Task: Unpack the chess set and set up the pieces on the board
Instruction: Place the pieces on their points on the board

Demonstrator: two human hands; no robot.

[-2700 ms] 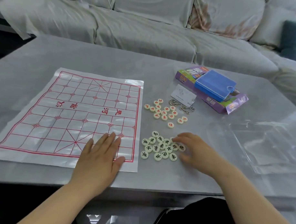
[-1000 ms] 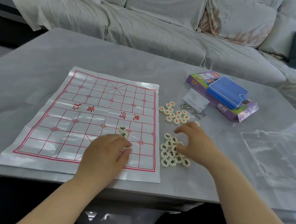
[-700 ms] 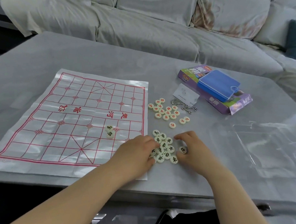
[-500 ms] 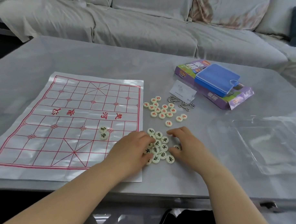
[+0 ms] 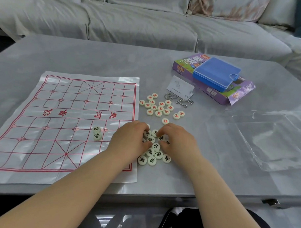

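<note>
A paper chess board [image 5: 61, 110] with red lines lies on the left of the grey table [image 5: 97, 57]. Two black-lettered pieces [image 5: 96, 132] sit on it near the middle. To its right is a pile of black-lettered pieces [image 5: 155, 154], with a group of red-lettered pieces [image 5: 156, 106] farther back. Both hands are over the black pile with fingers curled. My left hand [image 5: 130, 142] pinches a piece between thumb and fingertips. My right hand [image 5: 177, 142] pinches another one beside it. Part of the pile is hidden under the hands.
A purple chess box [image 5: 213, 93] with a blue plastic case [image 5: 216, 73] on it lies at the back right. A white card [image 5: 179, 87] and metal ring puzzles [image 5: 179, 98] lie by the red pieces. A clear plastic tray [image 5: 268, 141] sits at the right. A sofa [image 5: 132, 19] stands behind.
My left hand left the board, where two black pieces now lie, and moved right onto the black pile. My right hand stayed at the pile and closed in beside the left.
</note>
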